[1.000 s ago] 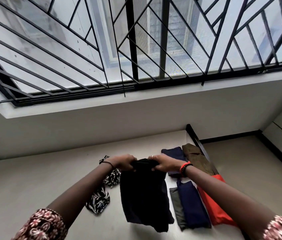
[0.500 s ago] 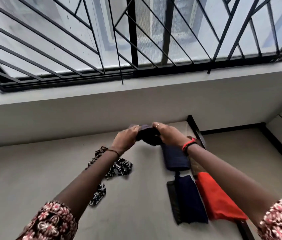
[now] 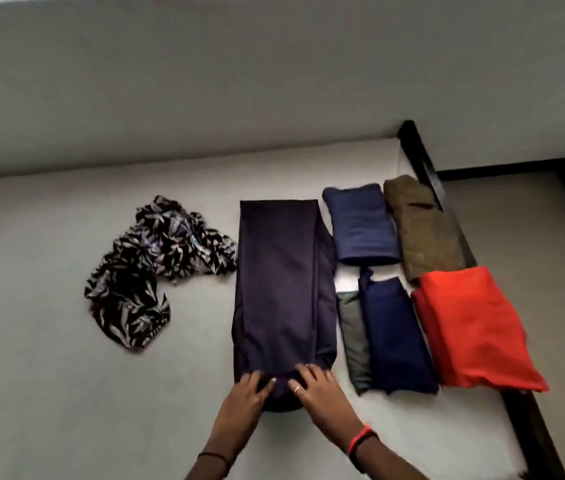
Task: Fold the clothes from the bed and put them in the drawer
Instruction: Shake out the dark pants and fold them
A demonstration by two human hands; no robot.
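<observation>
We see bare bed [image 3: 31,393] left of and in front of the patterned cloth [image 3: 149,268]. On the right, folded clothes [image 3: 395,334] sit packed between the long dark garment [image 3: 281,282] and the bed frame [image 3: 423,161], with slim gaps.

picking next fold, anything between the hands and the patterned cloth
Nothing visible. Left hand and right hand are on the dark garment; the patterned cloth lies to its left, only bare bed between.

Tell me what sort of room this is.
Most likely a bedroom. A bed with a pale sheet and dark frame stands against the wall, folded clothes lie in rows on it, and a crumpled patterned garment lies to their left.
</observation>
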